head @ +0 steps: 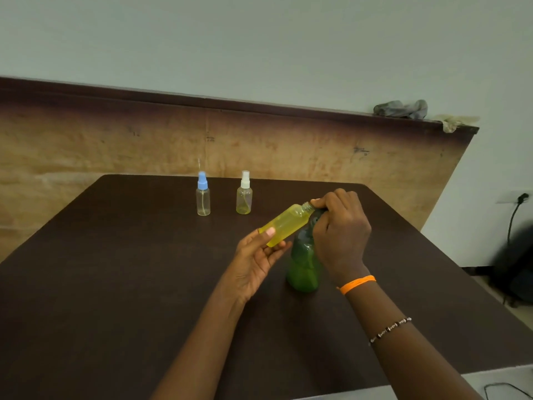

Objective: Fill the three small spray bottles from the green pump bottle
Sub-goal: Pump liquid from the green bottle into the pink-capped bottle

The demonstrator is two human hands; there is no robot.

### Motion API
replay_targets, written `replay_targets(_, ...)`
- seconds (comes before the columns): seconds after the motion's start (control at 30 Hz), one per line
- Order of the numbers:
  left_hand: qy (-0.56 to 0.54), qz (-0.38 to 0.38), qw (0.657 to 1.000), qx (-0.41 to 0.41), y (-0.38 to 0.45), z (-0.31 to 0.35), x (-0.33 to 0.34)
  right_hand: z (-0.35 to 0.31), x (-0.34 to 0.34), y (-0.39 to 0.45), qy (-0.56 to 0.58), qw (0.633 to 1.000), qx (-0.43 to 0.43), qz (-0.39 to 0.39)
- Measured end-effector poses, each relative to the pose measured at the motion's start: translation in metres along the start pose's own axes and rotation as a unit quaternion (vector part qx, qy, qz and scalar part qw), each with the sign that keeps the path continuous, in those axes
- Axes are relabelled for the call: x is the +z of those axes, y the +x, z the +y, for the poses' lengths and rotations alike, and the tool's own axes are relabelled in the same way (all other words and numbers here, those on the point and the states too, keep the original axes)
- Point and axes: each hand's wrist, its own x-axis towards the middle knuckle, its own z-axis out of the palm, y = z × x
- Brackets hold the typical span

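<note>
My left hand (256,261) pinches the base of an uncapped small bottle (287,223) tinted yellow, tilted with its open neck up and to the right. That neck meets the top of the green pump bottle (304,267), which stands on the dark table (115,284). My right hand (339,226) curls over the pump head, hiding it. At the back stand two capped spray bottles: one with a blue cap (203,194) looks clear and empty, one with a white cap (244,194) holds a little yellowish liquid at the bottom.
A wooden board (86,145) backs the table, with crumpled cloths (403,109) on its top edge at the right. A wall socket with a black cable (516,209) and a dark object are at the far right.
</note>
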Motion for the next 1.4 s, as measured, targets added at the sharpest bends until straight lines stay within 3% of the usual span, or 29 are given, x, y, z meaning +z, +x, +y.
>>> replay_targets(0.4,-0.004,0.003,1.0,0.001,0.0,-0.003,-0.002,-0.003,-0.001,-0.002,-0.014,1.0,-0.008,-0.002)
replay_targets(0.63,0.006,-0.012,1.0,0.004,0.003,-0.003,-0.007,-0.004,0.01,-0.019,-0.023,0.998,0.026,0.043)
replay_targets(0.87,-0.018,-0.009,1.0,-0.005,0.001,-0.004,-0.006,-0.007,0.001,-0.008,-0.016,0.999,0.026,0.009)
replay_targets(1.0,-0.017,-0.008,1.0,-0.006,0.004,-0.005,-0.009,-0.007,0.007,-0.013,-0.032,0.998,0.043,0.029)
replay_targets(1.4,-0.013,-0.009,1.0,-0.012,0.001,-0.002,-0.006,-0.007,-0.002,-0.01,-0.048,0.999,0.006,0.002)
